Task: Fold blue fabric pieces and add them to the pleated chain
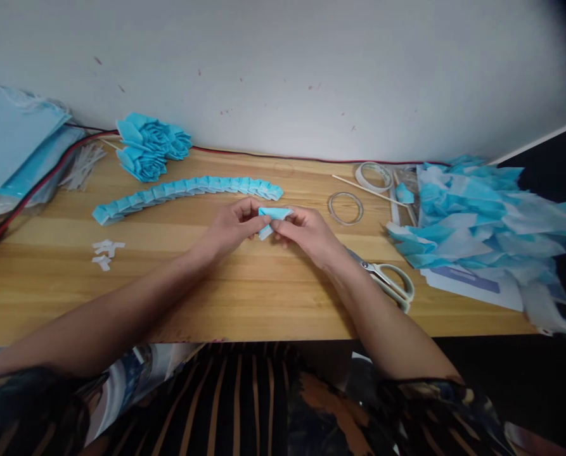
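Note:
Both hands pinch one small folded piece of blue-and-white fabric above the middle of the wooden table. My left hand grips its left side, thumb in front and fingers behind. My right hand has its right side, with the thumb pressed near the fold. A short tail of the piece hangs down between the thumbs. Just beyond the hands lies a curved row of folded blue pieces, overlapping one another. By my right forearm rest scissors with cream handles, their blades partly hidden by the arm.
Blue fabric flowers lie at the back left beside clear strips and bagged blue sheets. White scraps sit at left. At right are tape rolls, a thin stick and a heap of blue-white pieces.

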A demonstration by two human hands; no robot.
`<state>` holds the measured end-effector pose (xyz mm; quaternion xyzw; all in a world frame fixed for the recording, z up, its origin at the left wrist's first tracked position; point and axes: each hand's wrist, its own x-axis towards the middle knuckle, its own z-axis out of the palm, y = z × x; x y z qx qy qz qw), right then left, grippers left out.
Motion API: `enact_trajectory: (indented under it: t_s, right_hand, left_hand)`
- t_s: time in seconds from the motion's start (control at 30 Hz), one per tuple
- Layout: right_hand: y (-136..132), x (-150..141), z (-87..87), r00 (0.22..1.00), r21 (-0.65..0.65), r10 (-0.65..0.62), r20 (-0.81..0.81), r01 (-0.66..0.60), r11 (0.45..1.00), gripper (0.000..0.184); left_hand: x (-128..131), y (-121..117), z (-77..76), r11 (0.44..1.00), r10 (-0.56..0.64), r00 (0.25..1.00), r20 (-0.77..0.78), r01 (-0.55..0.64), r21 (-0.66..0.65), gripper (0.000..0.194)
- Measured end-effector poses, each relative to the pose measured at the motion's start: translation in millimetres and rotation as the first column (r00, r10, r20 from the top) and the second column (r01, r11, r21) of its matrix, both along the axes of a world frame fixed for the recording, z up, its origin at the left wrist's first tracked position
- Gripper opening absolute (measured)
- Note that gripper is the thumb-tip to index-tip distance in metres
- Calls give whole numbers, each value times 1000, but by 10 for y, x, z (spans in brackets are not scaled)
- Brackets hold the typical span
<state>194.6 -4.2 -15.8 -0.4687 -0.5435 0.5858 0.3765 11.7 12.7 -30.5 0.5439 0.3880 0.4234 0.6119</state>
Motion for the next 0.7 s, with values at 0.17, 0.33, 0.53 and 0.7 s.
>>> enact_trajectory:
  t_s: [0.17, 0.33, 0.53, 0.7]
  right_hand:
    - [14, 15, -15, 1000, 26, 8, 28, -9, 1000, 28]
    - [34, 82, -21, 914, 470, -309, 264, 157, 868, 26]
    - [17, 58, -15, 761, 849, -448, 469, -250, 465, 38]
    - [10, -45, -41, 731, 859, -469, 495, -332, 389, 33]
  left_hand:
    - [10, 7, -14, 998, 35, 999, 42, -33, -47, 25]
    - [-5, 32, 66, 961, 131, 960, 247, -62, -268, 23]
    - [-31, 38, 113, 921, 149, 917, 369, 7, -390, 20]
    - [-12, 14, 83, 919, 124, 905, 406, 50, -391, 20]
